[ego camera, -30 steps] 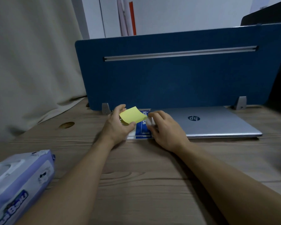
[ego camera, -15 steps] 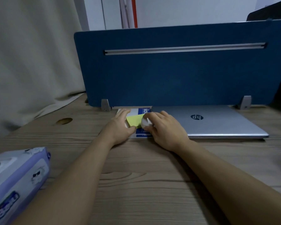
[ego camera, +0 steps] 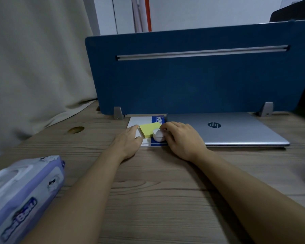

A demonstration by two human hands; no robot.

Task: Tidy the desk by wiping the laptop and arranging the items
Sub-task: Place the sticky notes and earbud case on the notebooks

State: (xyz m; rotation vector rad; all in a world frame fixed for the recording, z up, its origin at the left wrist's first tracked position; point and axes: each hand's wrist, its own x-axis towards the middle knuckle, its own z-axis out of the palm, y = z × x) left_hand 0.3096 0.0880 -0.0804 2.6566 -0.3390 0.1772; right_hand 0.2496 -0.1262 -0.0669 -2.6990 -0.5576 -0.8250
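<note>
Closed silver HP laptop (ego camera: 236,129) flat at centre right below the blue divider (ego camera: 192,76), white-and-blue notebook (ego camera: 136,121) just left of it, yellow sticky-note pad (ego camera: 148,130) on top, my left hand (ego camera: 128,141) fingers straight touching the pad's left edge, my right hand (ego camera: 181,138) curled around a small white case (ego camera: 158,135), wet-wipes pack (ego camera: 21,196) lower left on the wooden desk (ego camera: 157,191).

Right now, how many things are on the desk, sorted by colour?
Yellow: 1, the sticky note pad
White: 1, the small case
Blue and white: 1, the notebook
Silver: 1, the laptop
Purple: 1, the wipes pack
Total: 5
</note>
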